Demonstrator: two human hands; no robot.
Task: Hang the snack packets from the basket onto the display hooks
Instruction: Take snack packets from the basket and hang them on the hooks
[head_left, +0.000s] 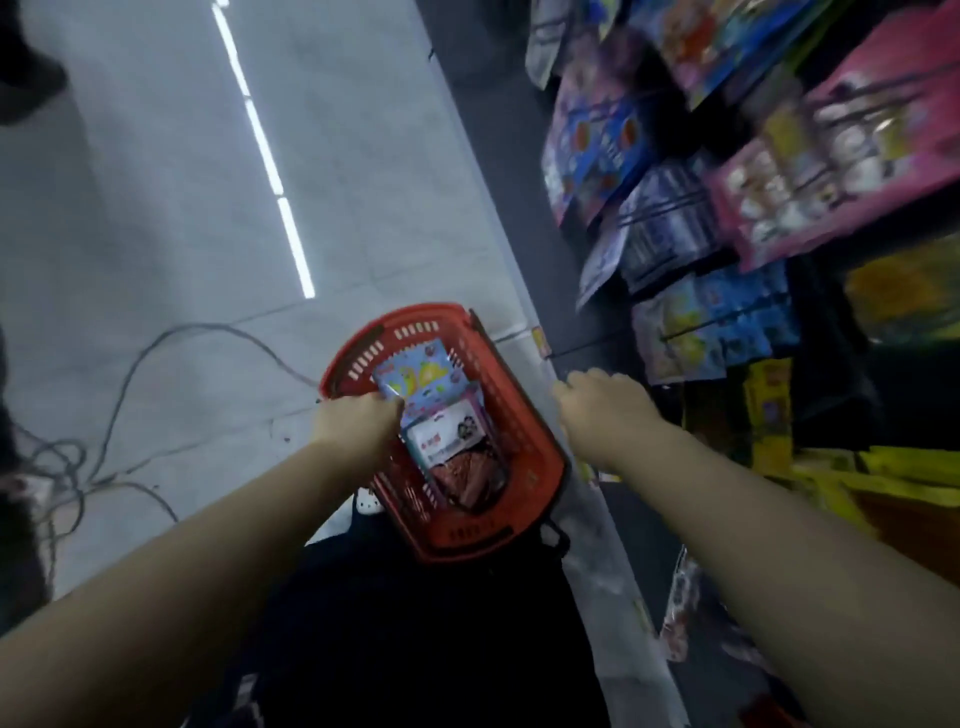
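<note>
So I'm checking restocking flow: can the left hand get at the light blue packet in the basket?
Probably yes: the left hand is already at the blue packet, lying uncovered on top in the open red basket.

a red basket (524, 431) sits on the grey floor (156, 218) beside the display rack. the left hand (358, 421) reaches into it and pinches the corner of a light blue snack packet (421, 382); a white and red packet (457, 457) lies just below. the right hand (602, 405) hovers loosely curled by the basket's right rim, near hanging packets (701, 332). cables (104, 415) trail at left.
</note>
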